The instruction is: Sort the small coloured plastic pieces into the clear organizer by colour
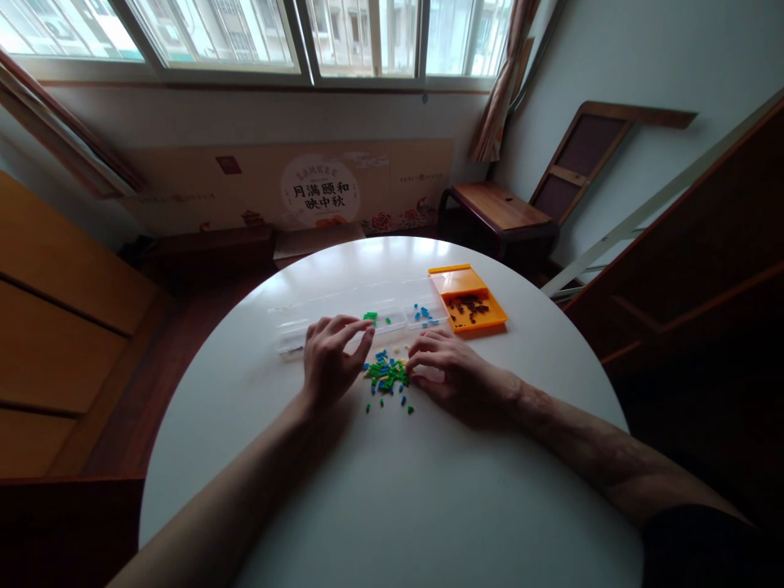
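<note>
While the clear tray holds blocks, a pile remains between my curled left hand and right hand, grips unclear.

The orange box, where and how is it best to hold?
Pinch the orange box perhaps by its right wall, from the right: that side looks free, while the clear tray crowds its left. Keep it level; dark pieces lie in its open part.

Window: we've got daylight flooding in, with bars outside!
Curtain: we spot it hanging at the window's right end.
Printed board: below the window, we're seeing Chinese characters!
Wooden seat: and behind it, we find a tilted, dark-panelled frame.
</note>
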`<state>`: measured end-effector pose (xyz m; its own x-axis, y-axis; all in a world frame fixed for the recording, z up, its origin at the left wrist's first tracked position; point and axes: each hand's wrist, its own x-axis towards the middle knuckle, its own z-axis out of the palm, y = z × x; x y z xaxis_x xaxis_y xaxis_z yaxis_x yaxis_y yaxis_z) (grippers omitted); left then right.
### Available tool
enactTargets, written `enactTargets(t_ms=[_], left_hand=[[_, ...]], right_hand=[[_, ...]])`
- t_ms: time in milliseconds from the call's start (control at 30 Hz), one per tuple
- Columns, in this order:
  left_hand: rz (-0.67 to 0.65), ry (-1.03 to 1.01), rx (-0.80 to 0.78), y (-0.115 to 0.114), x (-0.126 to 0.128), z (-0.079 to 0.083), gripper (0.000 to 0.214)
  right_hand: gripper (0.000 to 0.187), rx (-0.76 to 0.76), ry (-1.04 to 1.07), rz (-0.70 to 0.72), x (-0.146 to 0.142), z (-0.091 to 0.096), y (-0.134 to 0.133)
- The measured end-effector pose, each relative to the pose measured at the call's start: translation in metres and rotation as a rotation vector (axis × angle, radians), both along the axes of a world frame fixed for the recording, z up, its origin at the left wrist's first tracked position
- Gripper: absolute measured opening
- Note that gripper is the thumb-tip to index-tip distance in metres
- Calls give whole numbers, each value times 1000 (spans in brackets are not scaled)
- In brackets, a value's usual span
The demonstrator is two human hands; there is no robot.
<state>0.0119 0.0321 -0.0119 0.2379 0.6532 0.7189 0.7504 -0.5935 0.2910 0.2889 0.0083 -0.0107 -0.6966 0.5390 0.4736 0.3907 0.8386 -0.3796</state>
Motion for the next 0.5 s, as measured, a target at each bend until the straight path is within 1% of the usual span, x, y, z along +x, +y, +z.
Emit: enactTargets(t_ms=[100, 200, 300, 367, 500], left_hand=[[-50, 28, 25, -6, -3, 4, 10], [-165, 66, 44, -10, -9, 7, 6], [-350, 148, 0, -11, -15, 10, 5], [-447, 201, -41, -13, -17, 12, 4], [-541, 241, -98, -16, -17, 14, 5]], right_hand=[[12, -10, -3, -23, 0, 0, 0], [7, -11, 9, -40, 0, -1, 0], [2, -16, 21, -36, 0, -3, 0], [2, -6, 15, -29, 1, -4, 2], [5, 45, 0, -3, 2, -5, 6]])
